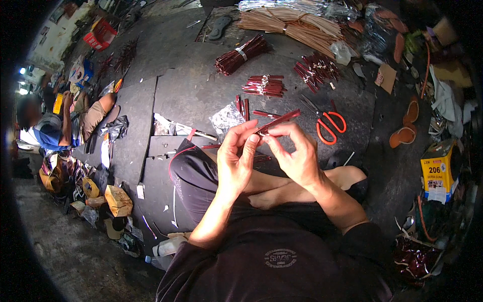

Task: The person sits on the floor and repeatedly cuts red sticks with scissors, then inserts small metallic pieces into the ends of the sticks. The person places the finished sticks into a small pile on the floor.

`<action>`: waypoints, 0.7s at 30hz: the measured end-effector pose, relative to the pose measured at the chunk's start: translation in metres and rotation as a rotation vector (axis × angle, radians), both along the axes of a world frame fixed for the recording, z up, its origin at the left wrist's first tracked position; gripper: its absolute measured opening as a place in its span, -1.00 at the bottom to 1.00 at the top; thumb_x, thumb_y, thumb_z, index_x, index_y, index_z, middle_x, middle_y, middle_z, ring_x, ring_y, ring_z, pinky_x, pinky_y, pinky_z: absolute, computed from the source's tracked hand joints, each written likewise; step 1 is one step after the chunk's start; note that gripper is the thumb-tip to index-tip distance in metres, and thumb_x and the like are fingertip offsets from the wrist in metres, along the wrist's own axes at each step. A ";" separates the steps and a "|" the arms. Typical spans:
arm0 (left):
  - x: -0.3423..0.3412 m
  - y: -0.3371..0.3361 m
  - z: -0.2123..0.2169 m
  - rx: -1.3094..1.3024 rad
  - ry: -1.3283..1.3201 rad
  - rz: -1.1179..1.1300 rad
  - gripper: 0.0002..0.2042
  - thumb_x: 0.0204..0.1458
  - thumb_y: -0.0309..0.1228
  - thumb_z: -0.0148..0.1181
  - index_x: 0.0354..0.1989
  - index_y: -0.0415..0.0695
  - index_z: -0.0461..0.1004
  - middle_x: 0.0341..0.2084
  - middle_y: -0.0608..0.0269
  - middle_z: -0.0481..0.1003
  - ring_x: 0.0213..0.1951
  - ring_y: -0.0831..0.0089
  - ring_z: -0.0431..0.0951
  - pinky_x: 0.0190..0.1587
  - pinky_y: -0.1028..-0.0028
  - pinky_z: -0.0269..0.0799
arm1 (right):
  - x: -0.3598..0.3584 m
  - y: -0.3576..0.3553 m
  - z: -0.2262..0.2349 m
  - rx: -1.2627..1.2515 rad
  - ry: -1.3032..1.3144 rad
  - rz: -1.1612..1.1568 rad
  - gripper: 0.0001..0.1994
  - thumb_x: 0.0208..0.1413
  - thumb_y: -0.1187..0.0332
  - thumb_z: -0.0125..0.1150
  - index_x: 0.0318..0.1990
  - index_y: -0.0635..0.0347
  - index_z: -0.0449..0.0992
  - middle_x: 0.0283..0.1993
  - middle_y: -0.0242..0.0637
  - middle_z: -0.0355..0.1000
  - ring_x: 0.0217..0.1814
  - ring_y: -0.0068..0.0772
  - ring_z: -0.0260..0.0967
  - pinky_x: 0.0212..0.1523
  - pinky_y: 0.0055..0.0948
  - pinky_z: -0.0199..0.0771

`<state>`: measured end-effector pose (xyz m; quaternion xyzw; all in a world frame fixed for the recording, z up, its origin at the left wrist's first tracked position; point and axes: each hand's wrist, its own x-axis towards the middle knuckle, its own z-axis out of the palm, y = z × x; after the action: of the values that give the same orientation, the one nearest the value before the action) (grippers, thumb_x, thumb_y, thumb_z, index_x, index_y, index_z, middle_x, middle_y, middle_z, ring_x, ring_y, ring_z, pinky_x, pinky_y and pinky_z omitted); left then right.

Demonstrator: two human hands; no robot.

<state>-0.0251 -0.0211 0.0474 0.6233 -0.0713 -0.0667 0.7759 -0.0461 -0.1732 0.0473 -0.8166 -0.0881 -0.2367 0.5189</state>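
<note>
A glossy dark-red strap (282,120) sits at the fingertips above the crossed legs, its long axis slanting from the near left up to the far right, the free end pointing away past the right hand. The left hand (238,157) pinches its near end between thumb and fingers, palm turned inward; the right hand (296,153) comes in opposite, thumb and forefinger closed on it near that end. A small pale fitting seems to lie between the fingertips, though it is too small to make out. Both forearms angle inward.

On the dark floor (188,88) beyond, orange-handled scissors (328,125) lie open to the right, near a tied bundle of red strips (243,54) and a clear plastic bag (226,119). A yellow tin (438,168) stands far right; another person (50,128) sits at left.
</note>
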 end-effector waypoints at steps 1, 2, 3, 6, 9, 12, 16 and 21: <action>0.000 0.000 0.004 0.124 -0.070 0.002 -0.70 0.20 -0.52 0.13 0.09 -0.27 0.36 -0.24 0.15 0.60 -0.18 0.55 0.58 -0.10 0.58 0.45 | 0.000 -0.002 0.001 0.028 0.063 0.008 -0.81 -0.02 0.58 0.34 -0.23 0.28 0.49 -0.26 -0.17 0.52 -0.24 -0.25 0.55 -0.22 -0.41 0.52; 0.000 0.001 0.009 0.249 -0.141 0.004 -0.71 0.20 -0.52 0.12 0.08 -0.26 0.36 -0.24 0.12 0.60 -0.17 0.54 0.58 -0.09 0.57 0.45 | 0.002 -0.003 -0.001 0.179 0.132 0.049 -0.82 0.02 0.59 0.31 -0.22 0.30 0.49 -0.26 -0.17 0.53 -0.22 -0.32 0.54 -0.21 -0.44 0.50; 0.000 0.002 0.012 0.375 -0.211 0.011 -0.71 0.20 -0.52 0.12 0.08 -0.26 0.35 -0.23 0.10 0.61 -0.15 0.53 0.59 -0.08 0.55 0.45 | 0.004 -0.006 0.002 0.077 0.077 0.069 -0.82 0.02 0.59 0.31 -0.20 0.31 0.49 -0.26 -0.18 0.53 -0.21 -0.36 0.54 -0.20 -0.45 0.50; -0.001 0.001 0.007 0.398 -0.194 0.088 -0.77 0.19 -0.53 0.13 0.01 -0.23 0.37 -0.25 0.09 0.61 -0.18 0.48 0.62 -0.13 0.51 0.49 | 0.008 -0.010 0.007 -0.110 -0.076 0.094 -0.81 0.02 0.53 0.33 -0.19 0.24 0.50 -0.28 -0.19 0.52 -0.25 -0.26 0.52 -0.22 -0.34 0.48; 0.001 0.000 0.006 0.486 -0.290 0.112 -0.75 0.17 -0.54 0.13 0.02 -0.23 0.39 -0.29 0.06 0.61 -0.22 0.46 0.64 -0.18 0.51 0.50 | 0.001 -0.001 0.014 0.068 0.112 0.076 -0.81 0.00 0.52 0.34 -0.21 0.22 0.51 -0.28 -0.19 0.51 -0.23 -0.22 0.52 -0.21 -0.31 0.48; 0.002 0.000 0.016 0.517 -0.335 0.071 -0.78 0.18 -0.54 0.12 -0.01 -0.26 0.44 -0.31 0.08 0.61 -0.26 0.48 0.63 -0.18 0.53 0.49 | 0.004 -0.008 0.010 -0.024 0.046 0.084 -0.80 0.00 0.50 0.34 -0.20 0.21 0.50 -0.29 -0.19 0.50 -0.24 -0.14 0.51 -0.24 -0.29 0.48; 0.005 0.002 0.014 0.373 -0.206 0.017 -0.83 0.21 -0.52 0.09 -0.07 -0.28 0.50 -0.32 0.19 0.60 -0.29 0.55 0.58 -0.18 0.55 0.48 | 0.004 -0.007 0.006 -0.097 0.033 0.111 -0.79 0.03 0.54 0.32 -0.16 0.24 0.50 -0.23 -0.20 0.52 -0.19 -0.24 0.53 -0.19 -0.36 0.50; 0.006 0.021 0.000 0.122 0.021 -0.169 -0.81 0.24 -0.50 0.05 -0.06 -0.29 0.50 -0.33 0.28 0.57 -0.26 0.61 0.53 -0.12 0.58 0.44 | -0.002 -0.015 0.017 -0.045 0.122 0.289 -0.79 0.06 0.51 0.29 -0.12 0.19 0.52 -0.22 -0.21 0.53 -0.21 -0.21 0.53 -0.22 -0.31 0.50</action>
<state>-0.0186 -0.0001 0.0473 0.6603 -0.1113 -0.1429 0.7288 -0.0484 -0.1881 0.0646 -0.8198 -0.1785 -0.1076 0.5334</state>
